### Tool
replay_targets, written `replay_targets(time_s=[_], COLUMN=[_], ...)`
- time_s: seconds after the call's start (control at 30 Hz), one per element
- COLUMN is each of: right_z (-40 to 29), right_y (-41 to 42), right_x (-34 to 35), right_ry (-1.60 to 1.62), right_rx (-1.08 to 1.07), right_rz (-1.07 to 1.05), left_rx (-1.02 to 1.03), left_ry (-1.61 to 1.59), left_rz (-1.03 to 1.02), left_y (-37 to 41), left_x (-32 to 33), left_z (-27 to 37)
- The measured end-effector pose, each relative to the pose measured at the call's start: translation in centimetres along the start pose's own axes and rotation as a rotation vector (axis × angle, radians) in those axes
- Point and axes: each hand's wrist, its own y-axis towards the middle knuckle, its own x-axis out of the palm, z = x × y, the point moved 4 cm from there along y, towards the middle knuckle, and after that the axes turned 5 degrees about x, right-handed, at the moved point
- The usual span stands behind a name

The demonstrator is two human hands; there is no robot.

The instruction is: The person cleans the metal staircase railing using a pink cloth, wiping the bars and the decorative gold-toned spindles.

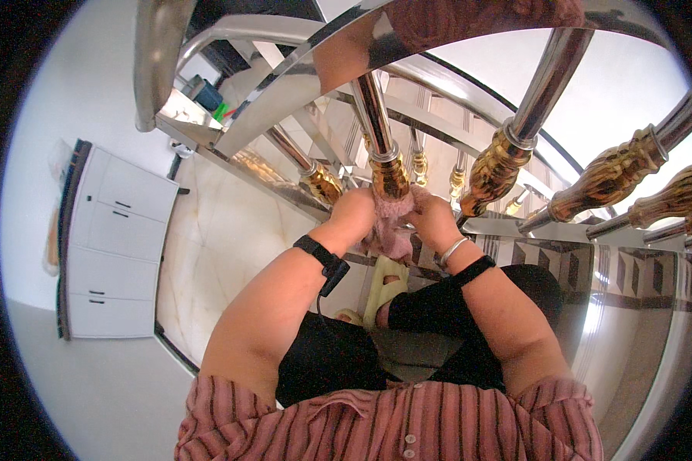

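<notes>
A pink cloth (393, 233) is wrapped around the lower part of a stair baluster, just under its gold-coloured ornament (390, 173). My left hand (354, 210) grips the cloth from the left side of the post. On the other side, my right hand (432, 214) holds it too, its fingers partly hidden behind the baluster. The polished metal shaft (373, 109) rises from the ornament to the shiny handrail (346, 60). Loose folds of cloth hang below both hands.
More balusters with gold-coloured ornaments (496, 167) stand to the right. Steps with a patterned face (553, 259) lie beneath them. A white cabinet (118, 242) stands left on the marbled floor (207, 242). My pale yellow slipper (383, 291) is below my hands.
</notes>
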Motion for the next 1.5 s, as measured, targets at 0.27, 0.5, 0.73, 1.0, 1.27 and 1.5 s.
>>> replay_targets(time_s=[0.27, 0.5, 0.73, 1.0, 1.27, 1.5], right_z=[0.7, -1.5, -4.1, -7.0, -7.0, -3.9], right_y=[1.0, 1.7, 0.4, -0.9, -0.8, -0.2], right_x=[0.6, -0.4, -2.0, -4.4, -4.3, -3.9], right_ry=[0.496, 0.832, 0.887, 0.656, 0.561, 0.598], right_rx=[0.131, 0.172, -0.044, -0.199, -0.081, -0.001], right_rz=[-0.271, -0.385, -0.255, -0.172, -0.238, -0.333], left_rx=[0.018, 0.096, 0.135, 0.136, 0.186, 0.093], left_ry=[-0.094, -0.045, -0.255, -0.470, -0.423, -0.354], left_rz=[-0.055, -0.111, 0.083, 0.431, 0.270, 0.154], left_y=[1.1, 0.5, -2.7, -4.3, -3.8, -3.5], left_x=[1.3, 0.4, -5.1, -7.7, -8.2, -5.5], left_z=[-0.4, 0.2, 4.3, 5.6, 4.5, 4.9])
